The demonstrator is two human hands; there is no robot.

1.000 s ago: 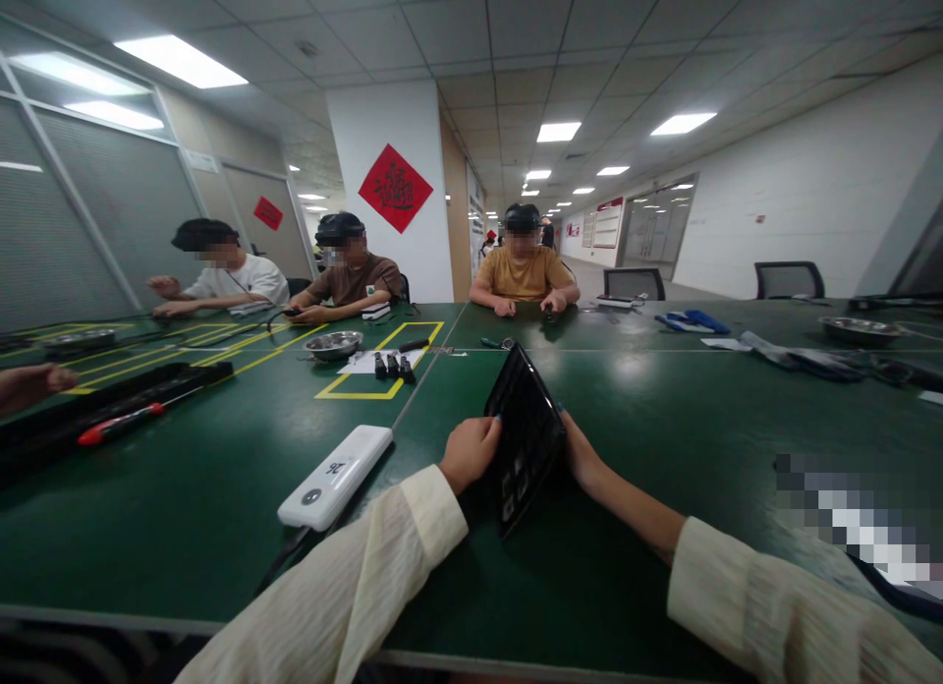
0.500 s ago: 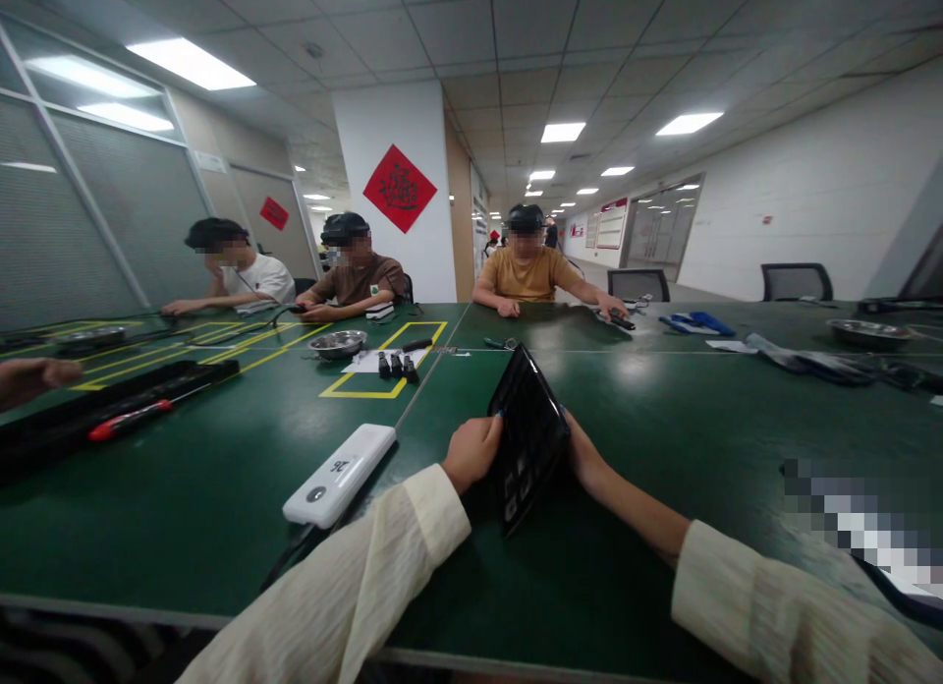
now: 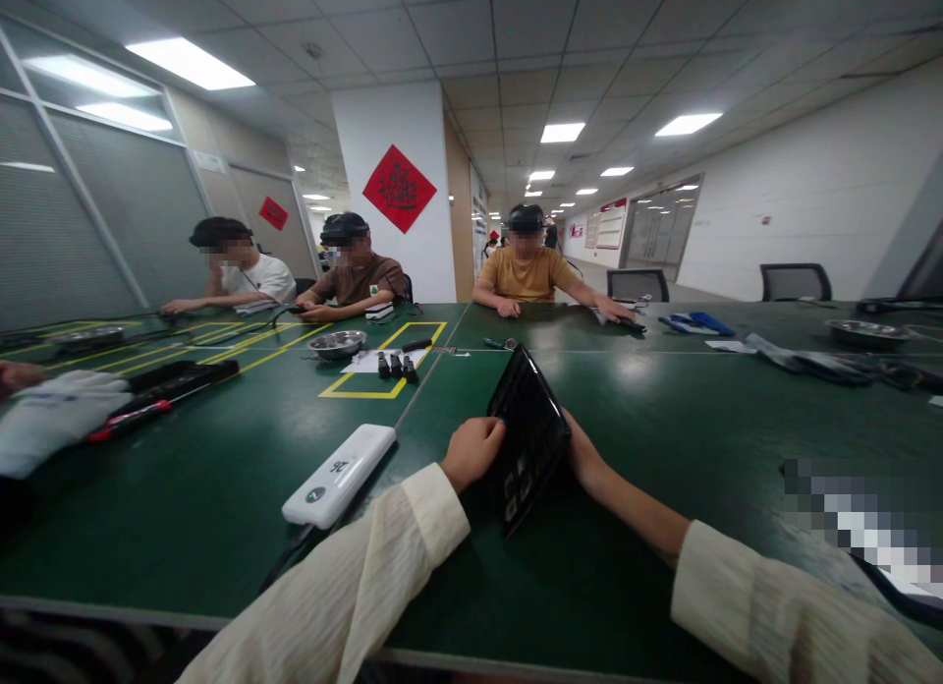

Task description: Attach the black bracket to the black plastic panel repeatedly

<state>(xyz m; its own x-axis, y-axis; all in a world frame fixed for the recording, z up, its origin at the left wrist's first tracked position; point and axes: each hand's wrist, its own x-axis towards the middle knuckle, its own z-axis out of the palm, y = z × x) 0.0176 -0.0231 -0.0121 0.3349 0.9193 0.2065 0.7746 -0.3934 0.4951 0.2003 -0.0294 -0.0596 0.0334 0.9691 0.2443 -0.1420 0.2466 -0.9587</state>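
Black panel point(image 3: 526, 453) tilted up inside tabletop point(image 3: 184, 541)'s near edge, left hand point(image 3: 472, 453) pinching one side, right hand point(image 3: 587, 458)'s fingers hidden, can't tell; best supported evenly both sides.

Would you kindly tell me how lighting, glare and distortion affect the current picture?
Head view: dim overall, yet the ceiling lights glare white; head view again: pale sheen on the green table, black panel darkly glossy; also head view: wide-angle stretch towards the edges, and a pixelated patch at right.

Single head-worn view, forward across the green table point(image 3: 663, 419)
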